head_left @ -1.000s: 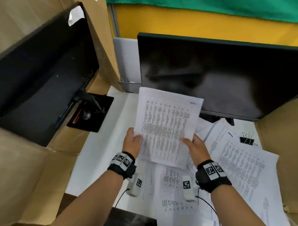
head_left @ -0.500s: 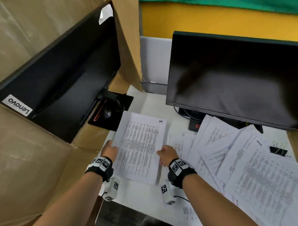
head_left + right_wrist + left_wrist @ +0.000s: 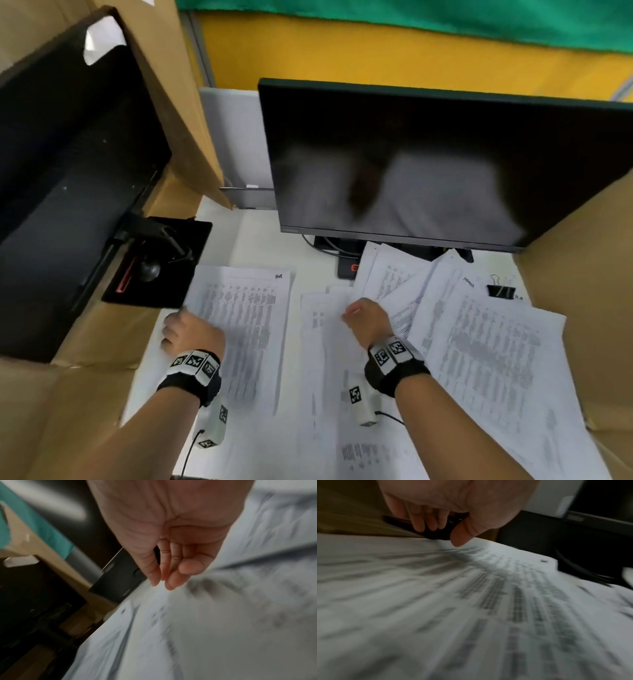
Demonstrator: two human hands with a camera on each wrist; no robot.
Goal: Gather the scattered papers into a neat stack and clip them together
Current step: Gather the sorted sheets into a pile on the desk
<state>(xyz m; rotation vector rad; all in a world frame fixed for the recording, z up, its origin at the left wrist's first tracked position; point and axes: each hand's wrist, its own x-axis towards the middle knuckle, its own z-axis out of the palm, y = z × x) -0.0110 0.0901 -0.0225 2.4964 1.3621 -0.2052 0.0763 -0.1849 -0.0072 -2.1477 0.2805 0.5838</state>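
A stack of printed papers (image 3: 250,329) lies flat on the white desk (image 3: 260,240) at the left. My left hand (image 3: 174,325) sits at the stack's left edge; the left wrist view shows its fingers (image 3: 428,526) loosely curled above the sheet (image 3: 488,601), holding nothing. My right hand (image 3: 352,313) hovers over loose sheets (image 3: 322,318) in the middle. In the right wrist view that hand (image 3: 163,582) has relaxed fingers and is empty. Several more papers (image 3: 486,349) fan out to the right. A black binder clip (image 3: 500,290) lies behind them at the far right.
A dark monitor (image 3: 428,164) stands at the back, its stand and cables behind the papers. A second black monitor (image 3: 68,164) leans in a cardboard box at the left, its base plate (image 3: 161,263) touching the stack's corner. Cardboard (image 3: 589,308) walls the right side.
The stack, held up in both hands a second ago, was lowered to the desk at the left. Both hands have let go, and the right hand moved right over the loose sheets.
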